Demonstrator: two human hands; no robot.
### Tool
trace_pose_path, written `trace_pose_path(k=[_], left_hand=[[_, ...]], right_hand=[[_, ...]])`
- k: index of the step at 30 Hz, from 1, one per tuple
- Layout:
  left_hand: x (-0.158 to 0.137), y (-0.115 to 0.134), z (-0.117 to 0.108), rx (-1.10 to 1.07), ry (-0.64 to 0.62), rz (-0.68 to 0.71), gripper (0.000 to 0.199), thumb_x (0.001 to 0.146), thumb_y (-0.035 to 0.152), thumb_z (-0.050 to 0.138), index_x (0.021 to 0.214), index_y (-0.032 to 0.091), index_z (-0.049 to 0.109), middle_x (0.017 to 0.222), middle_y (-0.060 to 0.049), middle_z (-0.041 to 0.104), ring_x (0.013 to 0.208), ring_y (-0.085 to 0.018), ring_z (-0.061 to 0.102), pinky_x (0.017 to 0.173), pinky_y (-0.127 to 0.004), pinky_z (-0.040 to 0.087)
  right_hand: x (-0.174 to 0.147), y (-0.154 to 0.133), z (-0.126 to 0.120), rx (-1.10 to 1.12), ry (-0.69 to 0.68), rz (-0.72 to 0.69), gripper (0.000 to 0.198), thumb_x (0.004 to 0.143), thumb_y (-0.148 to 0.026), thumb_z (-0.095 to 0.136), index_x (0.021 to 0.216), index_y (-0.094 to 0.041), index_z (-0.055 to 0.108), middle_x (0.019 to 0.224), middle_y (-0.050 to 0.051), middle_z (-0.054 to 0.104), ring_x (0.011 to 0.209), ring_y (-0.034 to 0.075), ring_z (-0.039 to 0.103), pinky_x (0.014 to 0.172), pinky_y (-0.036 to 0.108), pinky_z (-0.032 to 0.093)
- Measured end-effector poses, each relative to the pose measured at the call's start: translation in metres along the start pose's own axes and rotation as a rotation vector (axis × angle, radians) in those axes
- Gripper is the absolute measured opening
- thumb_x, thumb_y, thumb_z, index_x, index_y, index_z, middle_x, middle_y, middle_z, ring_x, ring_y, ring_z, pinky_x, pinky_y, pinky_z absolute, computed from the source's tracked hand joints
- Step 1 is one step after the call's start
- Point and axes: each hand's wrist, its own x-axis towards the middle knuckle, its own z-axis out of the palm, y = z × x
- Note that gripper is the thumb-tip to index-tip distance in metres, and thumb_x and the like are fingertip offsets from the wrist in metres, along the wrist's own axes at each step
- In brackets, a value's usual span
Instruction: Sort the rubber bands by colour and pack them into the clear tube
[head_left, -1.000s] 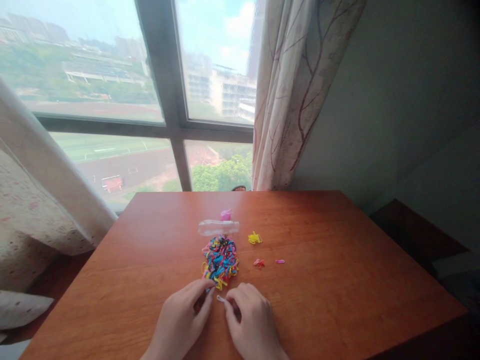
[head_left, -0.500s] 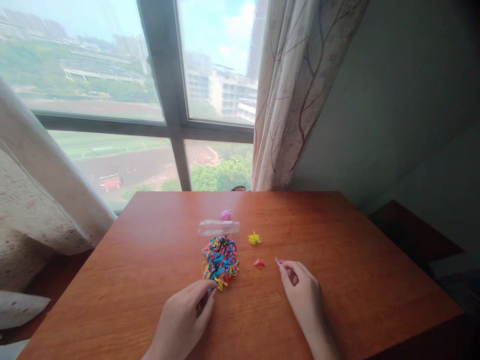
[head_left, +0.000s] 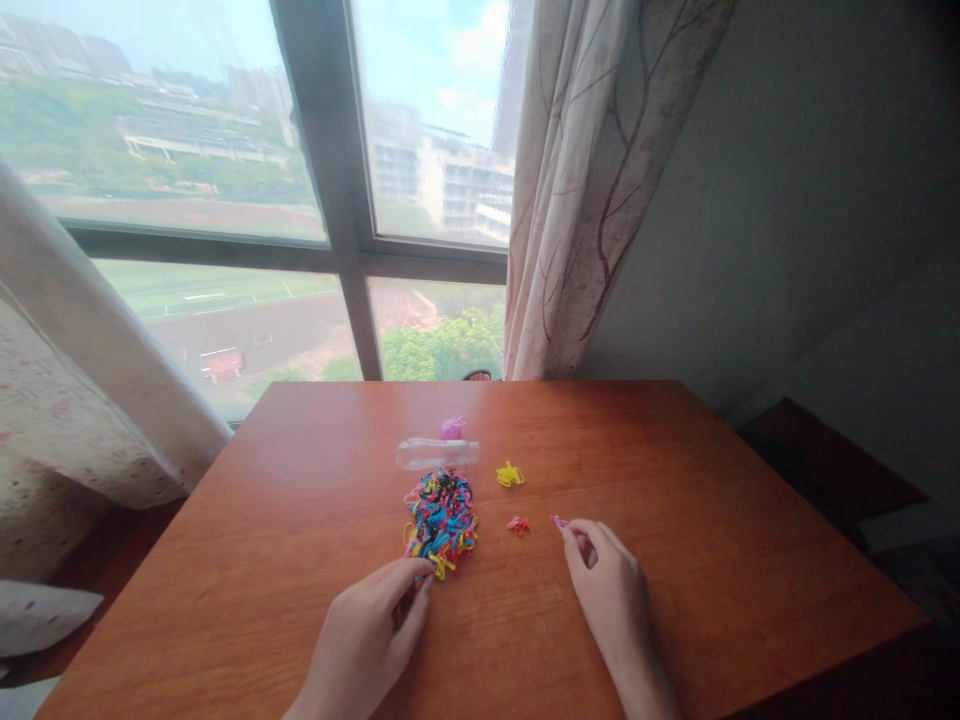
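Note:
A heap of small rubber bands in mixed colours (head_left: 444, 518) lies at the middle of the table. My left hand (head_left: 375, 625) rests at its near edge, thumb and forefinger pinched together; what is between them, if anything, is hidden. To the right, my right hand (head_left: 606, 580) pinches a pink rubber band (head_left: 559, 522) just above or on the wood; I cannot tell which. Left of those fingertips sits a small cluster of red rubber bands (head_left: 518, 525). Farther back is a cluster of yellow rubber bands (head_left: 510, 475).
Behind the heap a clear plastic bottle (head_left: 437, 455) lies on its side, with a bright pink item (head_left: 452, 429) just beyond. The brown wooden table (head_left: 712, 530) reaches the window, and patterned curtains (head_left: 592, 200) hang at both sides.
The pink band at my right fingertips has shifted slightly and shows less of its loop. My left hand stays in place at the heap.

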Motion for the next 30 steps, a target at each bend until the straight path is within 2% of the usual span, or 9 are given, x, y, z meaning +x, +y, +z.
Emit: trace_pose_path(k=[5,9,12,15,23,27,30], left_hand=[[0.002,-0.002,-0.003,0.036,0.041,-0.009,0.022,0.088,0.023,0.048,0.091,0.024,0.069,0.078,-0.001,0.076,0.059,-0.015,0.069,0.058,-0.020,0.052],[0.004,-0.004,-0.007,0.096,0.100,-0.032,0.021,0.088,0.026,0.048,0.088,0.024,0.069,0.067,0.002,0.073,0.051,-0.014,0.066,0.052,-0.020,0.049],[0.003,-0.004,-0.008,0.139,0.093,-0.048,0.020,0.088,0.027,0.049,0.090,0.025,0.068,0.063,0.004,0.071,0.050,-0.013,0.066,0.050,-0.020,0.048],[0.002,-0.004,-0.007,0.178,0.067,-0.023,0.021,0.088,0.025,0.048,0.094,0.026,0.068,0.068,0.004,0.074,0.054,-0.014,0.068,0.051,-0.019,0.048],[0.003,-0.005,0.002,0.242,0.024,0.049,0.026,0.091,0.023,0.046,0.110,0.025,0.064,0.088,-0.001,0.077,0.068,-0.016,0.073,0.059,-0.021,0.052],[0.003,-0.002,0.001,0.257,-0.032,0.078,0.022,0.091,0.020,0.044,0.097,0.026,0.065,0.082,0.000,0.076,0.069,-0.017,0.073,0.057,-0.021,0.051],[0.002,-0.002,-0.001,0.228,-0.021,0.102,0.022,0.091,0.019,0.044,0.093,0.026,0.065,0.080,0.001,0.075,0.068,-0.017,0.072,0.058,-0.021,0.051]], right_hand=[[-0.006,-0.026,0.011,0.091,-0.070,-0.104,0.025,0.095,-0.030,0.048,0.079,-0.021,0.065,0.074,0.003,0.065,0.062,0.016,0.059,0.060,0.025,0.044],[-0.015,-0.052,0.027,0.144,-0.175,-0.187,0.018,0.091,-0.020,0.052,0.076,-0.022,0.063,0.071,0.000,0.063,0.061,0.014,0.059,0.057,0.023,0.040],[-0.021,-0.070,0.035,0.140,-0.240,-0.209,0.016,0.086,-0.014,0.056,0.073,-0.022,0.060,0.069,-0.002,0.062,0.061,0.013,0.058,0.058,0.024,0.037],[-0.025,-0.081,0.037,0.138,-0.273,-0.216,0.016,0.083,-0.010,0.058,0.073,-0.023,0.061,0.070,-0.002,0.063,0.063,0.014,0.059,0.060,0.024,0.036],[-0.031,-0.085,0.037,0.137,-0.287,-0.220,0.017,0.083,-0.008,0.059,0.075,-0.022,0.060,0.074,-0.002,0.063,0.070,0.016,0.059,0.064,0.026,0.035],[-0.031,-0.084,0.038,0.147,-0.291,-0.212,0.017,0.083,-0.007,0.060,0.075,-0.022,0.059,0.074,-0.002,0.063,0.071,0.016,0.058,0.065,0.026,0.035],[-0.031,-0.083,0.039,0.160,-0.289,-0.212,0.017,0.083,-0.007,0.060,0.075,-0.022,0.059,0.074,-0.002,0.063,0.070,0.015,0.057,0.065,0.025,0.035]])
